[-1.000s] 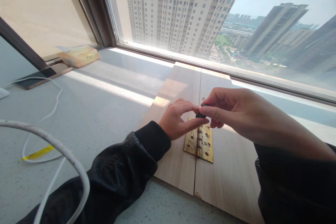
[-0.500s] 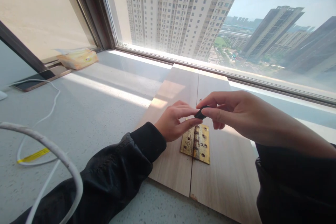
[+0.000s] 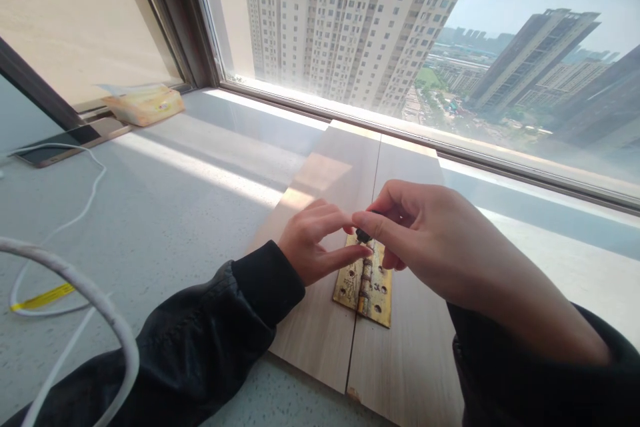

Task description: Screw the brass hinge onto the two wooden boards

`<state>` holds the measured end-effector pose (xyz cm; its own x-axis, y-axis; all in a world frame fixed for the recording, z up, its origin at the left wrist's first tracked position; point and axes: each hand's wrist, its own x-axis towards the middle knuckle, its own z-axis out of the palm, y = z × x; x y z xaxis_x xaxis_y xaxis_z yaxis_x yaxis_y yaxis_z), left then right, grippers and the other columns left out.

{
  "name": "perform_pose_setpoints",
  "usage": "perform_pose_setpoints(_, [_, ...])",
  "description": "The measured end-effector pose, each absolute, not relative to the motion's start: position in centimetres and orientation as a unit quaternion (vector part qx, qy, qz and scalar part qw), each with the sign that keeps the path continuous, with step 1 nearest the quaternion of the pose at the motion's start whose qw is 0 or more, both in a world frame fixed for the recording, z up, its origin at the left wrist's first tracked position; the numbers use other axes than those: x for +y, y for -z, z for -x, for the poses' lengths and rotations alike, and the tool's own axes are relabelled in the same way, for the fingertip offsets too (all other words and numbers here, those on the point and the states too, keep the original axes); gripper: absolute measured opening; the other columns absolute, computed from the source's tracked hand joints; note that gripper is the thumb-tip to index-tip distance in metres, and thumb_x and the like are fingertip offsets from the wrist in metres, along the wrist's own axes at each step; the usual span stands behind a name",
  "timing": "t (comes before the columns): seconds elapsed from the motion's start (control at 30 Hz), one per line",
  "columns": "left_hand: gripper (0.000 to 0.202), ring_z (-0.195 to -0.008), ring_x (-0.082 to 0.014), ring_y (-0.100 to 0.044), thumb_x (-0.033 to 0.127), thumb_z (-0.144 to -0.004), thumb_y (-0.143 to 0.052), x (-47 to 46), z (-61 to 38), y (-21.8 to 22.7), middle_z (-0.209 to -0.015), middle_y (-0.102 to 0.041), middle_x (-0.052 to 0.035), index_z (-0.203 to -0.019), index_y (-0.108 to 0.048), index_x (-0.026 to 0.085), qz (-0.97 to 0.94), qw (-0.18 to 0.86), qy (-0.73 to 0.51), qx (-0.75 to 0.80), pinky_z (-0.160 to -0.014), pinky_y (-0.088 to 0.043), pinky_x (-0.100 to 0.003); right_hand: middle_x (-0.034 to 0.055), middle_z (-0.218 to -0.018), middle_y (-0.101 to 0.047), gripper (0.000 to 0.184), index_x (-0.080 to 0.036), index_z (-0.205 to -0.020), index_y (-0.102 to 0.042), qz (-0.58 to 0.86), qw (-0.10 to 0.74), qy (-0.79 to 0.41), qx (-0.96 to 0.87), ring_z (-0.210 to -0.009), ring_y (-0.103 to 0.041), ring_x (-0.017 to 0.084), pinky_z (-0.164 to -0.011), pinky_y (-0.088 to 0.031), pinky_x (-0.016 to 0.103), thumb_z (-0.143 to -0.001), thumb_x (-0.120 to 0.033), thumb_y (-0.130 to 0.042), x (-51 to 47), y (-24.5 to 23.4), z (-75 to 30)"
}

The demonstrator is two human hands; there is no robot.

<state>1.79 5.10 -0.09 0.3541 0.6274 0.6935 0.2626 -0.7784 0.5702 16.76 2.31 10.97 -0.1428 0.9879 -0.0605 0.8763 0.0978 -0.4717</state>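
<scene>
The right hand pinches a small black piece between thumb and forefinger, its other fingers curled behind. The left hand has thumb and forefinger parted in a curve, their tips close on either side of the piece; whether they touch it I cannot tell. The black piece is held above the upper part of a worn brass hinge, which lies across the seam between two wooden boards on the speckled table.
</scene>
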Motion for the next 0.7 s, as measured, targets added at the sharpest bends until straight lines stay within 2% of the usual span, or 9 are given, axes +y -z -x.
perform_pose_setpoints(0.2, [0.032,-0.071,-0.0151,-0.055,0.038,-0.069,-0.07,5.0,-2.04,0.1,-0.076,-0.065,-0.0033,-0.091,-0.063,0.016,-0.804,0.195,-0.492,0.269,-0.066,-0.046,-0.031,-0.0018,-0.044,-0.053,0.038,-0.019,-0.057,-0.049,0.679,0.14,-0.153,-0.705,-0.04,-0.046,0.01,-0.039,-0.032,0.023,-0.078,-0.051,-0.05,2.55,-10.72,-17.22])
perform_pose_setpoints(0.33, [0.021,-0.07,-0.0146,-0.055,0.034,-0.073,-0.067,4.94,-2.45,0.11,-0.074,-0.064,-0.0031,-0.084,-0.064,0.016,-0.789,0.2,-0.503,0.289,-0.065,-0.045,-0.029,-0.0026,-0.045,-0.051,0.038,-0.018,-0.058,-0.048,0.661,0.169,-0.13,-0.72,-0.041,-0.043,0.009,-0.038,-0.029,0.022,-0.078,-0.05,-0.051,2.52,-10.18,-17.23])
perform_pose_setpoints(0.47, [0.014,-0.072,-0.0143,-0.055,0.026,-0.078,-0.062,4.77,-2.56,0.04,-0.078,-0.065,-0.0041,-0.086,-0.065,0.015,-0.783,0.216,-0.504,0.295,-0.065,-0.044,-0.029,-0.0054,-0.047,-0.051,0.028,-0.021,-0.072,-0.059,0.628,0.185,-0.139,-0.743,-0.041,-0.043,0.008,-0.039,-0.03,0.021,-0.081,-0.047,-0.05,2.28,-10.15,-17.1])
perform_pose_setpoints(0.53, [0.014,-0.074,-0.0146,-0.055,0.024,-0.078,-0.061,4.64,-2.49,-0.03,-0.079,-0.064,-0.0043,-0.087,-0.064,0.015,-0.782,0.227,-0.496,0.3,-0.066,-0.044,-0.029,-0.0052,-0.052,-0.055,0.024,-0.024,-0.084,-0.063,0.612,0.185,-0.166,-0.751,-0.044,-0.048,0.009,-0.041,-0.034,0.021,-0.082,-0.045,-0.051,2.06,-10.39,-17.13])
perform_pose_setpoints(0.63, [0.014,-0.074,-0.0149,-0.054,0.021,-0.077,-0.058,4.47,-2.39,-0.17,-0.079,-0.063,-0.0038,-0.089,-0.063,0.015,-0.777,0.247,-0.488,0.31,-0.066,-0.043,-0.03,-0.0026,-0.066,-0.063,0.024,-0.024,-0.095,-0.064,0.604,0.172,-0.2,-0.752,-0.054,-0.056,0.01,-0.049,-0.041,0.022,-0.083,-0.041,-0.051,1.74,-10.78,-17.15])
perform_pose_setpoints(0.7, [0.013,-0.074,-0.0152,-0.053,0.022,-0.075,-0.06,4.37,-2.42,-0.27,-0.079,-0.062,-0.0039,-0.086,-0.062,0.015,-0.772,0.257,-0.49,0.313,-0.065,-0.042,-0.029,-0.002,-0.068,-0.064,0.023,-0.024,-0.094,-0.063,0.601,0.155,-0.212,-0.755,-0.057,-0.058,0.011,-0.051,-0.041,0.023,-0.084,-0.04,-0.049,1.59,-10.91,-17.03])
